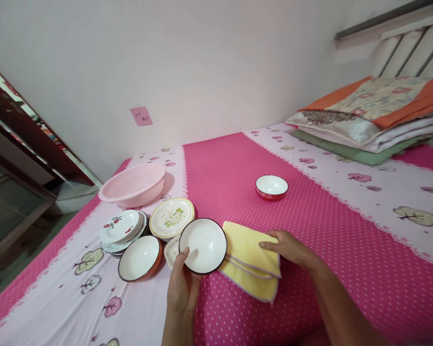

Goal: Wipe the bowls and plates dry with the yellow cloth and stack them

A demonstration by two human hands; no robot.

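Note:
My left hand (184,283) grips a white bowl (204,245) with a dark rim, thumb over its near left edge and its inside tilted toward me. Just right of the bowl, my right hand (283,247) pinches a folded yellow cloth (250,250) with a pale purple edge; the cloth hangs down and its left side meets the bowl's edge. Partly behind the held bowl is a white dish (171,251). To the left, an orange-brown bowl (140,259) with a white inside lies tilted. A red bowl (272,187), white inside, sits upright farther off on the pink bedspread (220,178).
A stack of flowered plates (120,227) and a stack of yellow-rimmed plates (172,217) stand at the left. Behind them is a pink basin (133,185). Folded bedding and cushions (375,113) are piled at the far right, beside a bed rail. A white wall (209,72) bounds the back.

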